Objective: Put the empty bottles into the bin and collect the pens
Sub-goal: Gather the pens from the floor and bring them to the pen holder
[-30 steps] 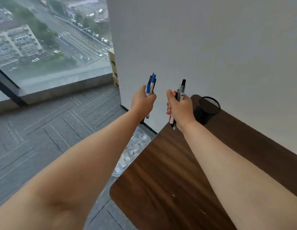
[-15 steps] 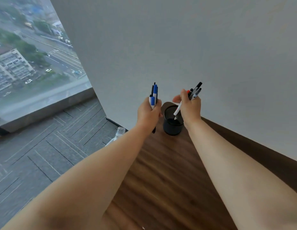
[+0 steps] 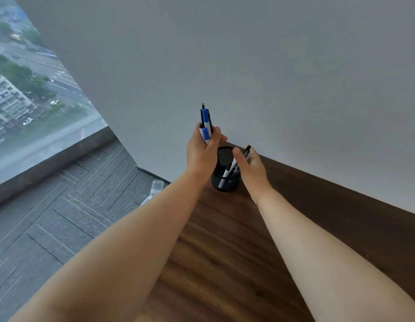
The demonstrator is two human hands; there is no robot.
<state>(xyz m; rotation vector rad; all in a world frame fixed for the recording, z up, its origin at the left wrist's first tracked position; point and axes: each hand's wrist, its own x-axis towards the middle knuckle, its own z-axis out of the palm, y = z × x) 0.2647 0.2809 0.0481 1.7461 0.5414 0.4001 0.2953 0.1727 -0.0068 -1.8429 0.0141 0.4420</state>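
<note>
Head view: a clear bottle (image 3: 156, 185) beside the bench (image 3: 225, 263) is mostly hidden behind the left forearm. A black mesh cup (image 3: 225, 183) on the bench holds white pens (image 3: 228, 170) leaning right, tips down. The right hand (image 3: 251, 171) has its fingers loosely spread about their tops. The left hand (image 3: 202, 155) grips blue pens (image 3: 205, 126) upright, just left of the cup.

The left hand (image 3: 200, 154) gripped a bundle of blue pens (image 3: 205, 123) upright, just above and left of a black mesh cup (image 3: 225, 183). The cup stood on the wooden desk (image 3: 236, 252) close to the grey wall (image 3: 271, 77). Several black-tipped pens (image 3: 227, 170) leaned inside it. The right hand (image 3: 251, 173) sat at the cup's right rim, fingers (image 3: 254, 158) loosely extended beside the pen tops. A clear bottle (image 3: 155, 187) showed past the desk's left edge, over the floor (image 3: 62, 217).
</note>
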